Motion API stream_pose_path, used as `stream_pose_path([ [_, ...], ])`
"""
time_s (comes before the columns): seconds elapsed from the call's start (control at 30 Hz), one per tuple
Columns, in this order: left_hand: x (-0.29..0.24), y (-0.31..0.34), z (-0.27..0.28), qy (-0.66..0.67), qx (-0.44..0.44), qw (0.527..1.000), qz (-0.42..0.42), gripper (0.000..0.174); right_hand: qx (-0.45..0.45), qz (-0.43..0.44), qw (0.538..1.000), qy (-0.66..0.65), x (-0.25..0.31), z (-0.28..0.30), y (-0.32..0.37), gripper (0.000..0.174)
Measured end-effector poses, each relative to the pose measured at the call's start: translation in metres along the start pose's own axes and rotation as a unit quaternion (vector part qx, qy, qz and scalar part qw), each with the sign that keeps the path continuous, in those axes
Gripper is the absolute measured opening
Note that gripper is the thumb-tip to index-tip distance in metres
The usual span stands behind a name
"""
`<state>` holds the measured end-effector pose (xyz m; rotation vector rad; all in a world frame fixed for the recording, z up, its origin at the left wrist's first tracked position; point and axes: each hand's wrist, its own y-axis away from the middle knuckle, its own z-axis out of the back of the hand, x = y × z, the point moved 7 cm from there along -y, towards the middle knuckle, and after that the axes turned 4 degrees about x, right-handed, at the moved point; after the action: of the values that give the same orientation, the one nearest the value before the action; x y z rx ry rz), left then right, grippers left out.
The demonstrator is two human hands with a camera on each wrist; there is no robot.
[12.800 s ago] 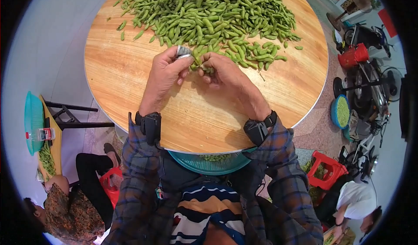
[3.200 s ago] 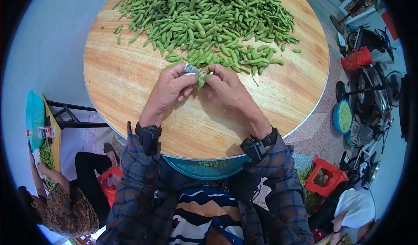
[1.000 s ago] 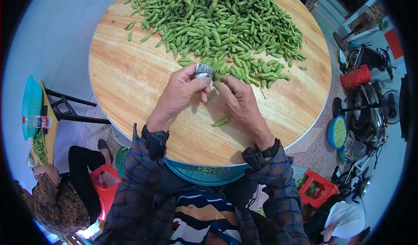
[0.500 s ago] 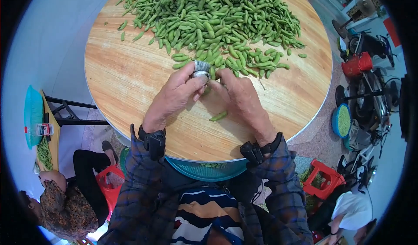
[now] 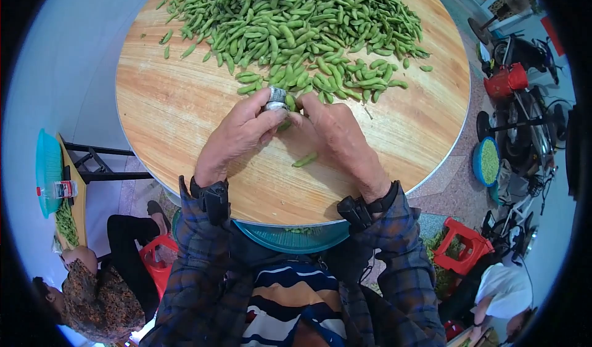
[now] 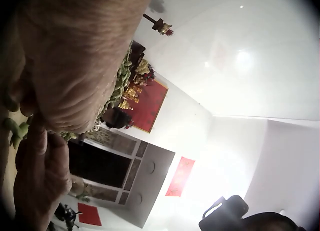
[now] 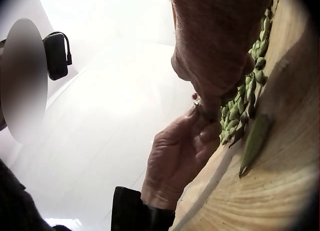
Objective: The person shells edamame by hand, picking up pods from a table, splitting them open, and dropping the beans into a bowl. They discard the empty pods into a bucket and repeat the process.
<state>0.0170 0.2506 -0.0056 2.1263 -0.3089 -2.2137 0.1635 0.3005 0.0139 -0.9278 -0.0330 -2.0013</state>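
Green pods (image 5: 296,32) lie heaped at the far side of the round wooden table (image 5: 166,131). Just in front of the heap, the left hand (image 5: 237,128) pinches a green pod (image 5: 290,102); its index finger and thumb wear silvery, printed wrappings. Close on the right, the right hand (image 5: 342,134) has curled fingers and a thumb on the same pod. A single pod (image 5: 305,159) lies on the wood below the hands, and shows as a pod (image 7: 255,143) in the right wrist view. Both hands partly hide the pinched pod.
Below the table's near edge is a teal basin (image 5: 290,239) holding some green pieces. A seated person (image 5: 102,291) is at left, another (image 5: 502,291) at right near a red stool (image 5: 462,246). A blue basin (image 5: 487,161) stands on the floor at right.
Since one second ago, both hands and the table have shifted slightly left in view. A single pod now on the wood was not there in the two oldest frames.
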Motion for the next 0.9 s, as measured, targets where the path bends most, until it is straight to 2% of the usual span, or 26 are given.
stream_pose_path([
  [0.07, 0.001, 0.000, 0.000, -0.004, 0.004, 1.000, 0.000, 0.015, 0.017, -0.017, 1.000, -0.001, -0.001, -0.002, 0.000, 0.021],
  [0.23, 0.003, -0.001, -0.001, 0.020, 0.010, 1.000, 0.013, 0.014, -0.001, 0.042, 0.999, 0.002, 0.005, 0.002, 0.000, 0.024],
  [0.57, -0.002, 0.000, 0.002, 0.068, -0.011, 0.998, 0.009, 0.013, 0.013, 0.034, 0.999, -0.022, 0.001, -0.004, -0.001, 0.024],
  [0.73, 0.002, -0.001, 0.001, 0.076, -0.015, 0.997, 0.026, 0.014, 0.006, 0.020, 0.999, 0.029, -0.001, -0.007, -0.001, 0.024],
  [0.9, 0.003, -0.001, 0.001, 0.081, -0.017, 0.996, 0.026, 0.013, 0.009, 0.012, 1.000, 0.025, -0.002, -0.009, 0.000, 0.023],
])
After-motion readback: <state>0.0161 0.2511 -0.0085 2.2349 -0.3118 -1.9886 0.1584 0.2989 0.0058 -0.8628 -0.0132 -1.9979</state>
